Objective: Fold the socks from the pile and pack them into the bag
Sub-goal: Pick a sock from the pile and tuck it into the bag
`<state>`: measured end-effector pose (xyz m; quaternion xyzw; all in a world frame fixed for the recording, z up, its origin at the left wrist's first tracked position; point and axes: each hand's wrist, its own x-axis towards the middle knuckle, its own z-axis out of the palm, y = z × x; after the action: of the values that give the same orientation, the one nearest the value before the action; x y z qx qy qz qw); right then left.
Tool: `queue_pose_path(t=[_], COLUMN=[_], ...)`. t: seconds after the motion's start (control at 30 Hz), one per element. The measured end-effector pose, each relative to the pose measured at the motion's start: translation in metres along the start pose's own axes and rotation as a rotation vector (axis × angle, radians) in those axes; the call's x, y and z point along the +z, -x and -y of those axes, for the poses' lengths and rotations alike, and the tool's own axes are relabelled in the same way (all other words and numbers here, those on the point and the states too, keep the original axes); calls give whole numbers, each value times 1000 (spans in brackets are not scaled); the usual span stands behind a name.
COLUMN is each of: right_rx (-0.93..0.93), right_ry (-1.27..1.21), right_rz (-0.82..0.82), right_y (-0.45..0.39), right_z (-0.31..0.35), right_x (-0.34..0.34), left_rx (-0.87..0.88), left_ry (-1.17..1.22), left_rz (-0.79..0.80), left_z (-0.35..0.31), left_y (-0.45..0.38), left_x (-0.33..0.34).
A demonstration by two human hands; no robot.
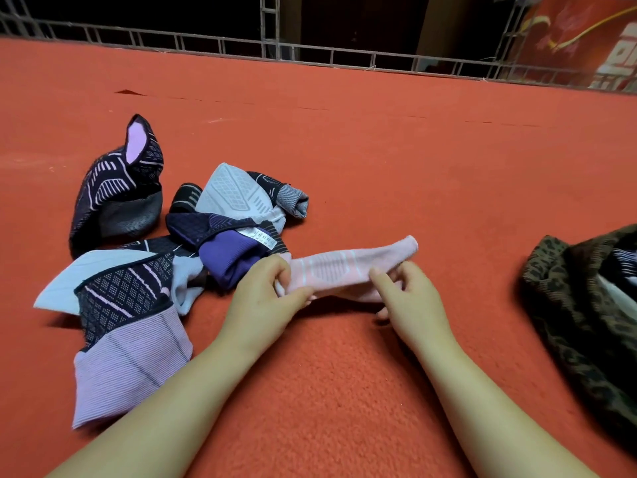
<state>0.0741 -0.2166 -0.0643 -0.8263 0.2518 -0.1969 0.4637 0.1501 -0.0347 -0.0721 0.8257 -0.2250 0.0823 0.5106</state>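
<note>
A pale pink sock stretches sideways just above the red carpet, held at both ends. My left hand pinches its left end with curled fingers. My right hand grips its right part, the toe sticking out beyond my fingers. To the left lies the sock pile, in purple, black, grey and lilac patterns. A large lilac-cuffed sock sits at the pile's near edge, and a black patterned sock stands apart at the far left. The leopard-print bag lies open at the right edge, with some fabric inside.
Red carpet covers the whole floor around me. A metal truss frame runs along the far edge, with dark space behind it. A red banner hangs at the top right.
</note>
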Motion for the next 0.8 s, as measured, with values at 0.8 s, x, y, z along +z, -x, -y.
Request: queue_pose_path(t=[0.8], right_rx=[-619], right_ry=[306], right_rz=[115], right_y=[5], right_z=[0], right_x=[4], left_rx=[-46], left_ry=[430], left_rz=[-113], left_z=[2], left_y=[-13], left_x=[-6])
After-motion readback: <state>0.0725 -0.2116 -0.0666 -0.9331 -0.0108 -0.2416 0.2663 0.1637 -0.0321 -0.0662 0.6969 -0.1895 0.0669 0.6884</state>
